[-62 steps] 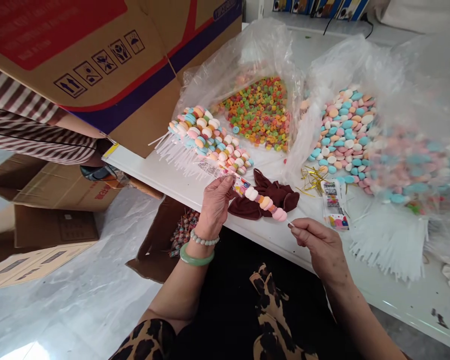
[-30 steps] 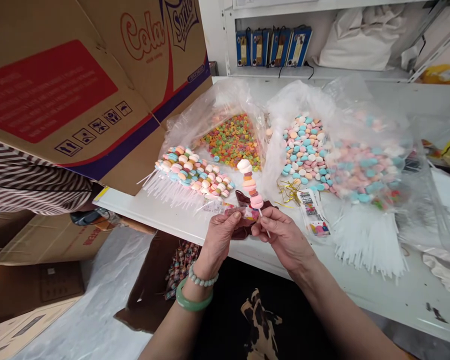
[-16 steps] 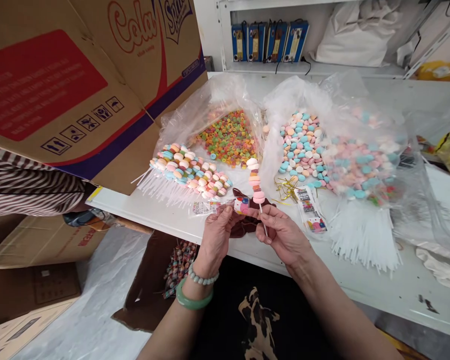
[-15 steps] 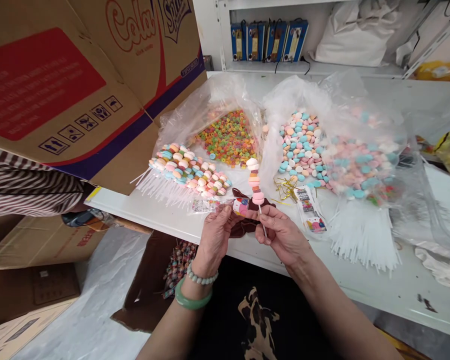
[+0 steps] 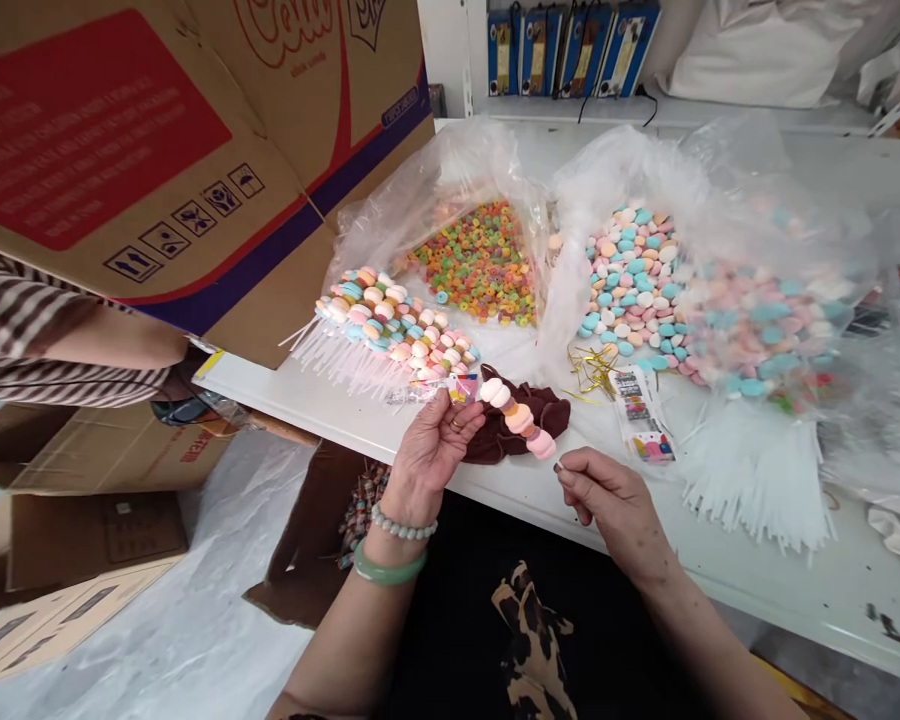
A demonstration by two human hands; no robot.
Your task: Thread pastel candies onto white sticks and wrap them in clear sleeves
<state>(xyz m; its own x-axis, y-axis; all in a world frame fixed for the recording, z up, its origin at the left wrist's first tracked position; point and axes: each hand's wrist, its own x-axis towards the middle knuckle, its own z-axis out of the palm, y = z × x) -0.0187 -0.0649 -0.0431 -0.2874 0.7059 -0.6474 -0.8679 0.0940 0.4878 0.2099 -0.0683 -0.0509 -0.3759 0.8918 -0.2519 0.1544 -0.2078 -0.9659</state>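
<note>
In the head view, a small clear plastic bag with colourful print (image 5: 463,388) is being pinched between the thumb and fingers of the left hand (image 5: 429,445), above the near edge of a white table (image 5: 847,590). A skewer of rounded white, orange and pink candies (image 5: 521,418) is being held tilted by the right hand (image 5: 615,505), whose thumb and forefinger are being kept closed on its stick end; its white top is being brought close to the left fingers, and whether it is entering the bag cannot be told. Behind it, a crumpled dark brown cloth (image 5: 551,408) is being partly covered. To the left, a heap of candy skewers on white sticks (image 5: 397,320) is being displayed; farther off, small multicoloured ring candies (image 5: 487,265) are being contained in clear plastic. To the right, a fanned bundle of thin white sticks (image 5: 757,485) is being supported by the table.
</note>
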